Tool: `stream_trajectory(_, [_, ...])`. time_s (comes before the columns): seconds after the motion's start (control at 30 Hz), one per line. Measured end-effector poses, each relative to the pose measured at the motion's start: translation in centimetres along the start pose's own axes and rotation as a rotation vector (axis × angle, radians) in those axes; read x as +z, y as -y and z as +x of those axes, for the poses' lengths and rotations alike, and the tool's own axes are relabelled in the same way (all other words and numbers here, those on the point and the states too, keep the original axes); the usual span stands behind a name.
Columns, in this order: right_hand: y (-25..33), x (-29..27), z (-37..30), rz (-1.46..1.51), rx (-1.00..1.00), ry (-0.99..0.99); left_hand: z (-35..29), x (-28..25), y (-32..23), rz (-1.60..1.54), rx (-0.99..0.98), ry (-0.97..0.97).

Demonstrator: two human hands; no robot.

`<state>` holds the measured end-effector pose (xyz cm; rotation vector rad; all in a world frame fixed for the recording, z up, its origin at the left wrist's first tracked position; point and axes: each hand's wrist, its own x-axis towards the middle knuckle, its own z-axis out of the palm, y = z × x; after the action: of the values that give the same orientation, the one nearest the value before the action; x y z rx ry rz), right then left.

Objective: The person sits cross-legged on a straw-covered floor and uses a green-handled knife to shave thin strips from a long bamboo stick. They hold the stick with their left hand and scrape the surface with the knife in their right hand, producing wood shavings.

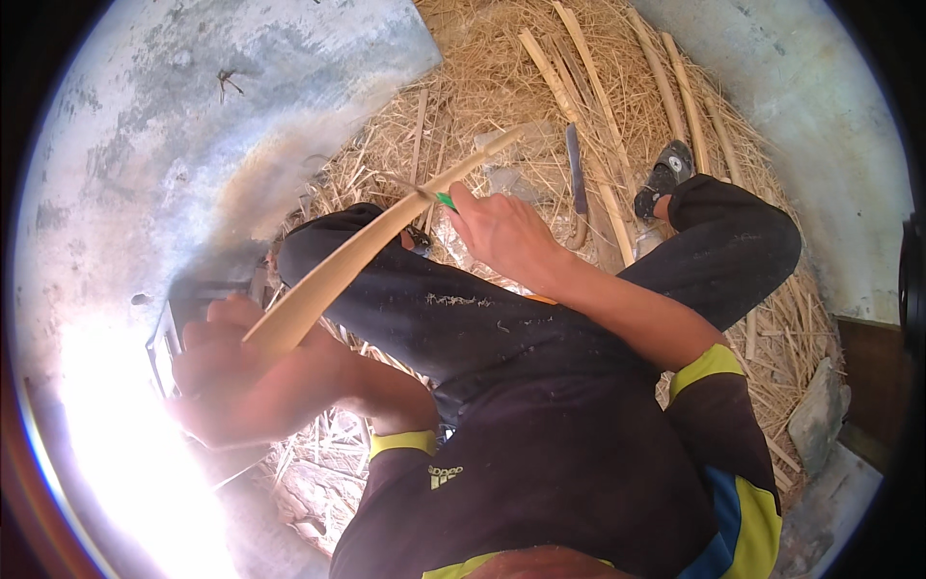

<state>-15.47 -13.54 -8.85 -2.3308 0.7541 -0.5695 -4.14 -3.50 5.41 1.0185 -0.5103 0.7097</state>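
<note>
A long pale strip of bamboo or wood [362, 253] slants across my lap, its far end narrower and its broad near end at my left hand [253, 362]. That hand, blurred and partly in glare, is closed around the broad end. My right hand [509, 239] is closed on a small knife with a green handle [446, 201], held over the far half of the strip. Its thin blade crosses the strip there; how deep the edge sits cannot be made out. Thin shavings cling to my dark trousers [439, 314].
A long dark-bladed knife with a curved wooden handle [577, 174] lies on straw-like shavings [482, 58]. Several long split strips [590, 68] lie beyond it. Grey walls [318, 58] close in on both sides. A flat stone [818, 415] is at right.
</note>
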Motion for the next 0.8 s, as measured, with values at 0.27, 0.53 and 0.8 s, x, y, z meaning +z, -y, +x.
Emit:
stream_trajectory(0.27, [-0.9,0.8,0.2,-0.092,0.12,0.069,0.8,0.5,-0.3,0.082,-0.027,0.041])
stream_trajectory(0.53, [-1.7,1.0,-0.4,-0.005,0.032,0.013,0.3,-0.2,-0.2,0.036,-0.027,0.053])
stream_trajectory(0.8, [0.9,-0.2,0.1,-0.045,-0.067,-0.006,1.2,0.2,0.3,-0.006,-0.097,0.044])
